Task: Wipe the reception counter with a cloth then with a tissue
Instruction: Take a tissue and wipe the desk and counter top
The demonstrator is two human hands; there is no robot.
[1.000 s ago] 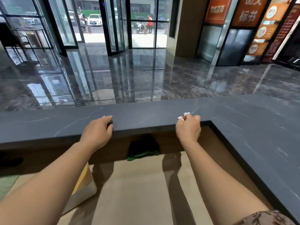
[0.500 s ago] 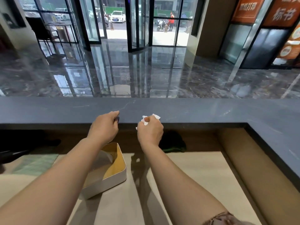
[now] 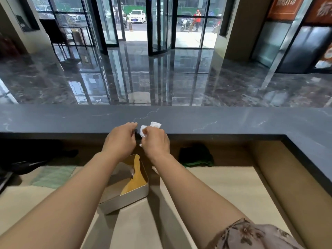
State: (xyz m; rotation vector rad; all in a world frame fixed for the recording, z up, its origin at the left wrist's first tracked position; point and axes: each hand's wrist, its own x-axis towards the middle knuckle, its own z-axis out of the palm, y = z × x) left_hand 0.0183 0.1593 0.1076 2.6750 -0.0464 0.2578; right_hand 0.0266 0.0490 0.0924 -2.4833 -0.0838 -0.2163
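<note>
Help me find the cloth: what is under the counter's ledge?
A dark green cloth lies under the counter ledge, on the lower desk. The left hand and right hand hide the recess beside it; far left is too dark to tell.

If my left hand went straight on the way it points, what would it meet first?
Probably the counter, at the fingertips of your left hand; the tissue in your right hand sits beside.

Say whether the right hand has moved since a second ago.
Yes. The right hand, gripping the tissue, has moved left along the counter edge: it was right of the dark green cloth, now left of it.
</note>
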